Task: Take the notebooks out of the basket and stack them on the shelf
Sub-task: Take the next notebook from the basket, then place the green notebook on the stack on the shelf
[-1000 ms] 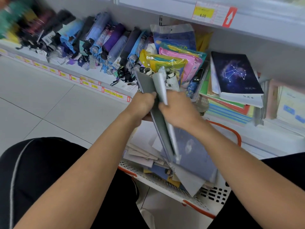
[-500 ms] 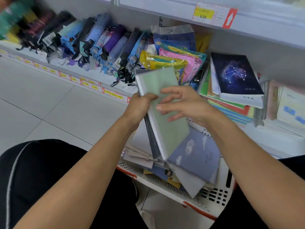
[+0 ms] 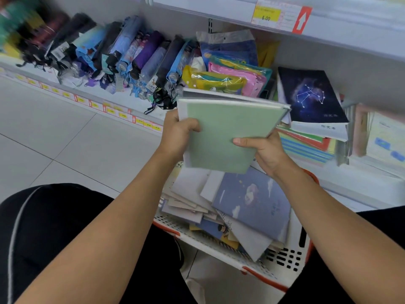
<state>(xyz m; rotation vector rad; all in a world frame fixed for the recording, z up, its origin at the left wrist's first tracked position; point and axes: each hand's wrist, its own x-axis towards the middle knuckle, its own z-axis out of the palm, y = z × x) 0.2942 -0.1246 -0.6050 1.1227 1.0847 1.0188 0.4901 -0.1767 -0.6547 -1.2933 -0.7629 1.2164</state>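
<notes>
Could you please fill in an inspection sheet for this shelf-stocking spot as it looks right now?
Surface: white shop shelf, with a stack topped by a dark constellation-cover notebook.
Job's things: pale green notebook on a held bundle above the white orange-rimmed basket; blue cloud-cover notebook among those inside.
Clutter: folded umbrellas; plastic-wrapped coloured packs.
Hands: left hand and right hand grip the bundle.
Cables: nothing seen.
Surroundings: grey tiled floor; yellow price tag.

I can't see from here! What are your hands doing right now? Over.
Left hand and right hand both gripping green notebook, lifted above basket. More notebooks inside. Path to shelf stack looks open.
</notes>
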